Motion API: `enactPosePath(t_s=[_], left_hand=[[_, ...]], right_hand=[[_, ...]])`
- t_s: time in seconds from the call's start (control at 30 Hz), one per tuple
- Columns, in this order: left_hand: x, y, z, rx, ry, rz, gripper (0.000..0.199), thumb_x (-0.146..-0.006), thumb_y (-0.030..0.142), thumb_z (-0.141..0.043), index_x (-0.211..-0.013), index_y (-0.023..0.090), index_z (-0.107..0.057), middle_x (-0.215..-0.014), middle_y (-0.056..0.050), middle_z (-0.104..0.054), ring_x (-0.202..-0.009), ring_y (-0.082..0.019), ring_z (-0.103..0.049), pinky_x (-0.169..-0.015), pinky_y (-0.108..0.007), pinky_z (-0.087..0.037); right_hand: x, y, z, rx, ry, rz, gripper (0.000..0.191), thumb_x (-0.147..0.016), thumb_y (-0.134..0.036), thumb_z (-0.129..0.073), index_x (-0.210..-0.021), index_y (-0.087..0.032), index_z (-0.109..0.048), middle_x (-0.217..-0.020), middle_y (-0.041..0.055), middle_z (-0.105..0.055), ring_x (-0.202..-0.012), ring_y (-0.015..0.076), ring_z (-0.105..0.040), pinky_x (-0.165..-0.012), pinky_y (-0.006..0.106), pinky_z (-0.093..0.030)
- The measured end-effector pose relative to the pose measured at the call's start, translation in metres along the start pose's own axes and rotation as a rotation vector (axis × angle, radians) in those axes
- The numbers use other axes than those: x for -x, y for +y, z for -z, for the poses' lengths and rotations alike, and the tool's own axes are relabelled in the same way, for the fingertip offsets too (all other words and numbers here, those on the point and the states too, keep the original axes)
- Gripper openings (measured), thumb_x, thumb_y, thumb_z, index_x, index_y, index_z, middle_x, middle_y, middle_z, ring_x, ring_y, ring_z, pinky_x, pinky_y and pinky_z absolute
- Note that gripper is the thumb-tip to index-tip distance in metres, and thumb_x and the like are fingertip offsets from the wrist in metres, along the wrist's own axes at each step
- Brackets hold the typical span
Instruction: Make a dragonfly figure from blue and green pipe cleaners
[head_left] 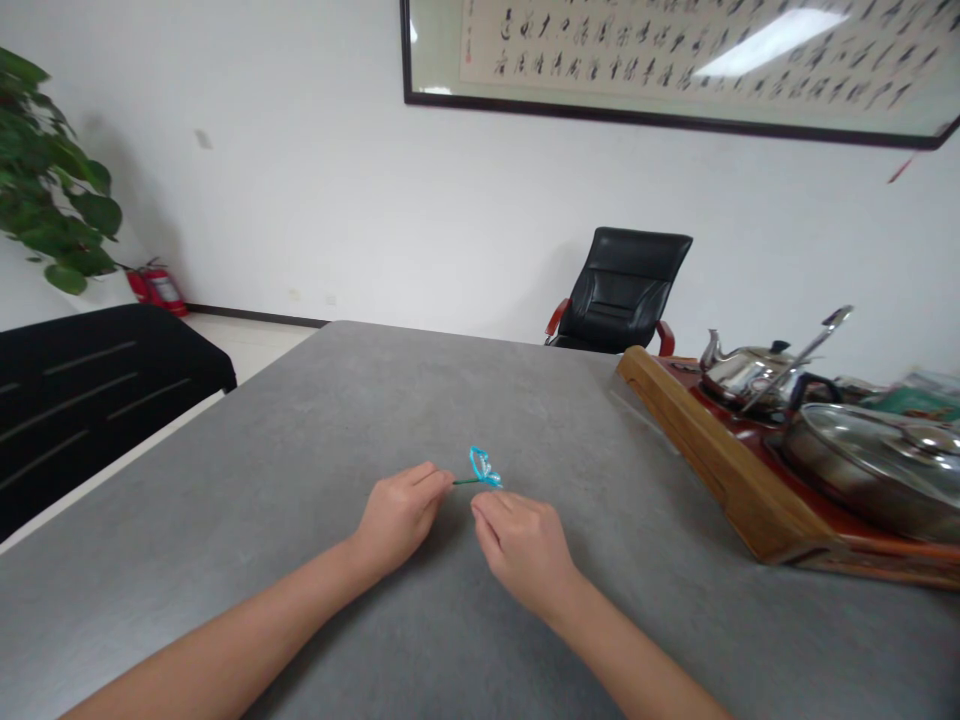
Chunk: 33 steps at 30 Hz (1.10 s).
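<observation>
A small blue beaded flower (485, 468) on a thin green stem (465, 481) is held low over the middle of the grey table (360, 400). My left hand (401, 510) is closed, pinching the stem's left end between thumb and fingers. From the right, my right hand (523, 545) has its fingers curled together at the flower's lower petals. Its fingertips seem to grip a petal edge, though the exact contact is partly hidden behind the fingers. One looped petal stands up at the top, with paler beads inside it.
To the right, a wooden tea tray (697, 470) carries a steel kettle (750, 375) and a lidded pan (885, 465). A black armchair (626, 285) stands behind the table, another black chair (105, 390) at left. Beyond it are a plant (56, 190) and fire extinguishers (161, 288).
</observation>
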<state>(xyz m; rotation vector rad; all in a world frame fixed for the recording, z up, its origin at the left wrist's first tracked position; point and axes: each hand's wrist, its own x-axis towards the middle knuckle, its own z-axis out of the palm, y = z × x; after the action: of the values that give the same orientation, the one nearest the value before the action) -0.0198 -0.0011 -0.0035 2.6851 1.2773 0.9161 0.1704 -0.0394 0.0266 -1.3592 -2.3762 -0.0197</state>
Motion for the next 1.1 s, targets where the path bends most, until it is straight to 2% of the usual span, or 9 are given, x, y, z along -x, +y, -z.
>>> enactPosePath(t_s=[0.23,0.5,0.7,0.9,1.0,1.1], left_hand=[[0.001,0.002,-0.002,0.113,-0.044,0.087,0.023,-0.096,0.023,-0.037,-0.094,0.019,-0.06,-0.076,-0.002,-0.056,-0.07,-0.014,-0.054,-0.065,-0.022,-0.042],[-0.001,0.002,-0.001,0.244,-0.039,0.109,0.021,-0.095,0.022,-0.04,-0.093,0.018,-0.06,-0.077,-0.001,-0.055,-0.071,-0.014,-0.053,-0.066,-0.023,-0.04],[-0.002,0.001,-0.001,0.346,0.018,0.1,0.018,-0.095,0.023,-0.042,-0.093,0.017,-0.06,-0.075,0.0,-0.052,-0.069,-0.013,-0.05,-0.065,-0.022,-0.039],[-0.002,-0.001,-0.001,0.386,0.034,0.045,0.018,-0.095,0.022,-0.043,-0.091,0.017,-0.06,-0.071,0.0,-0.049,-0.068,-0.012,-0.048,-0.064,-0.022,-0.037],[-0.003,-0.002,0.0,0.397,0.023,-0.018,0.019,-0.095,0.022,-0.042,-0.091,0.016,-0.06,-0.07,0.0,-0.048,-0.068,-0.013,-0.048,-0.063,-0.022,-0.037],[-0.003,-0.001,0.002,0.372,-0.046,-0.11,0.02,-0.095,0.021,-0.041,-0.092,0.016,-0.06,-0.075,-0.002,-0.052,-0.071,-0.013,-0.049,-0.065,-0.023,-0.036]], right_hand=[[0.001,0.005,-0.009,-0.011,0.04,-0.015,0.017,-0.087,-0.015,-0.047,-0.077,-0.019,-0.06,-0.07,0.0013,-0.066,-0.065,0.0154,-0.06,-0.06,0.026,-0.033],[0.001,0.008,-0.01,-0.121,0.034,-0.047,0.017,-0.088,-0.017,-0.046,-0.079,-0.02,-0.06,-0.071,0.0011,-0.065,-0.066,0.015,-0.06,-0.062,0.025,-0.033],[-0.001,0.013,-0.012,-0.493,0.028,-0.173,0.019,-0.088,-0.019,-0.045,-0.079,-0.02,-0.062,-0.065,-0.0023,-0.058,-0.06,0.0117,-0.052,-0.058,0.022,-0.032],[-0.006,0.023,-0.027,-0.901,-0.004,-0.323,0.021,-0.081,-0.032,-0.053,-0.07,-0.017,-0.061,-0.052,-0.0064,-0.03,-0.048,0.0093,-0.029,-0.048,0.023,-0.021],[-0.01,0.028,-0.033,-1.113,-0.022,-0.373,0.023,-0.073,-0.037,-0.06,-0.063,-0.017,-0.057,-0.054,-0.006,-0.034,-0.051,0.0092,-0.03,-0.051,0.023,-0.025],[-0.014,0.032,-0.032,-1.25,-0.084,-0.414,0.027,-0.065,-0.039,-0.067,-0.057,-0.017,-0.053,-0.057,-0.0041,-0.043,-0.054,0.0094,-0.036,-0.055,0.024,-0.03]])
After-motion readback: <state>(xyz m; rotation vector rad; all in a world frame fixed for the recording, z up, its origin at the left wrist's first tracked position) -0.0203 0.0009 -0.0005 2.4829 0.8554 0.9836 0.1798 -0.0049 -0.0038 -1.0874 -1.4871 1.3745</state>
